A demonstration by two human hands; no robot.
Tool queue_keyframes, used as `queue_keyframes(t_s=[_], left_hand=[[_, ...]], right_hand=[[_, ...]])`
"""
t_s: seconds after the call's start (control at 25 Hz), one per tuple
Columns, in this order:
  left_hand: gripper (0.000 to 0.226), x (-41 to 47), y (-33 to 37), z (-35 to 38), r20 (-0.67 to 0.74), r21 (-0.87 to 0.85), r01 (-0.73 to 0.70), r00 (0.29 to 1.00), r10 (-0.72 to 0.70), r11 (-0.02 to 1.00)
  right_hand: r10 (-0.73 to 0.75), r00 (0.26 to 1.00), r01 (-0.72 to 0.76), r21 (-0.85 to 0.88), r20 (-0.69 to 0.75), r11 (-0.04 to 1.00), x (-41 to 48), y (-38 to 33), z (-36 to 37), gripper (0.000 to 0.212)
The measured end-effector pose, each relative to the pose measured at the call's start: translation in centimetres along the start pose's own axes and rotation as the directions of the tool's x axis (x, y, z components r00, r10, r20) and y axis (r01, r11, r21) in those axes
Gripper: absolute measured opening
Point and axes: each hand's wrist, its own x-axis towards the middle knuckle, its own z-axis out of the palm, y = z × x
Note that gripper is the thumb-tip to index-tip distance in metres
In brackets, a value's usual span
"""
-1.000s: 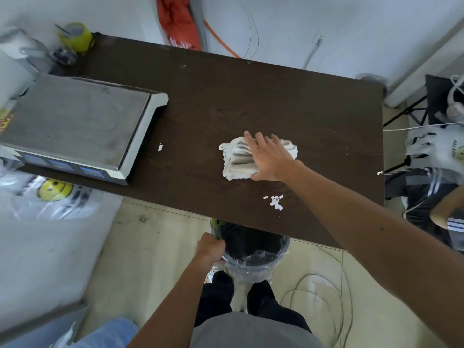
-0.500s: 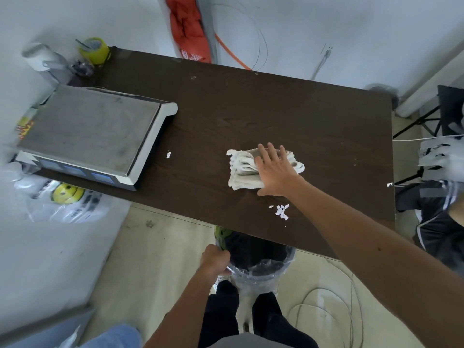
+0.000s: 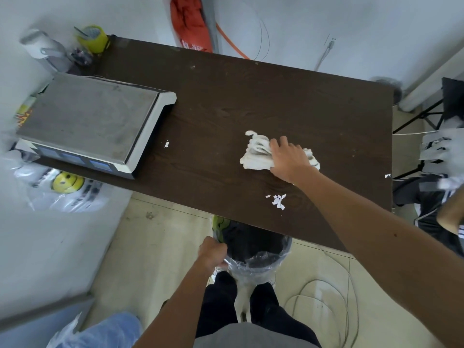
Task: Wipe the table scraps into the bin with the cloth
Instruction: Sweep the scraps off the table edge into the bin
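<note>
A crumpled white cloth [image 3: 254, 155] lies on the dark wooden table [image 3: 251, 96], and my right hand [image 3: 288, 159] presses down on its right part. A small heap of white paper scraps [image 3: 277, 200] sits near the table's front edge, just in front of the cloth. One lone scrap [image 3: 166, 144] lies next to the scale, and another [image 3: 387, 175] at the right edge. Below the front edge, my left hand [image 3: 212, 252] grips the rim of a black bin [image 3: 253, 249] lined with clear plastic.
A large weighing scale [image 3: 88, 119] fills the table's left end. A yellow tape roll [image 3: 93, 38] and small items stand at the far left corner. Plastic bags [image 3: 62, 189] hang at the left. Cables [image 3: 324, 302] lie on the floor. Another person's arm [image 3: 449, 214] shows at the right.
My right hand and the cloth have shifted a little to the right on the table. The left hand keeps its hold on the bin rim.
</note>
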Motion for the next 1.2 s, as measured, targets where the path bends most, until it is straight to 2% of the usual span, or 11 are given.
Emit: queue_keyframes(t_s=[0.08,0.16,0.28,0.44,0.64,0.96,1.12,1.2], left_hand=[[0.016,-0.1,-0.2,0.4,0.001,0.000,-0.001,1.000,0.001,1.000],[0.019,-0.2,-0.5,0.8,0.007,-0.019,0.000,1.000,0.000,1.000],[0.022,-0.7,-1.0,1.4,0.035,-0.059,0.004,0.999,-0.002,0.998],[0.018,-1.5,-1.2,2.0,0.050,-0.092,0.013,0.999,-0.009,0.996],[0.023,-1.8,-1.2,2.1,0.051,-0.094,0.025,0.999,-0.020,0.995],[0.014,-2.5,-1.6,1.9,0.049,-0.128,0.022,0.999,-0.016,0.992],[0.016,-2.7,-1.7,1.7,0.061,-0.128,0.020,0.998,-0.012,0.992],[0.019,-2.7,-1.8,1.7,0.057,-0.115,0.017,0.998,-0.011,0.993]], right_hand=[[0.094,0.994,-0.099,0.084,0.056,0.992,-1.1,2.0,0.0,0.060],[0.103,0.989,-0.113,0.093,0.106,0.989,-2.6,3.5,0.7,0.058],[0.060,0.993,-0.066,0.049,0.106,0.997,-5.5,3.6,2.4,0.060],[0.032,0.991,-0.041,0.070,0.128,0.997,-8.2,2.6,3.3,0.063],[-0.035,0.986,0.024,0.069,0.163,0.997,-10.5,0.7,3.7,0.064],[-0.186,0.965,0.173,0.087,0.183,0.981,-15.1,-3.5,5.0,0.058],[-0.189,0.959,0.160,0.151,0.209,0.976,-15.7,-4.3,4.7,0.058],[-0.208,0.962,0.178,0.174,0.175,0.968,-15.6,-4.3,4.4,0.055]])
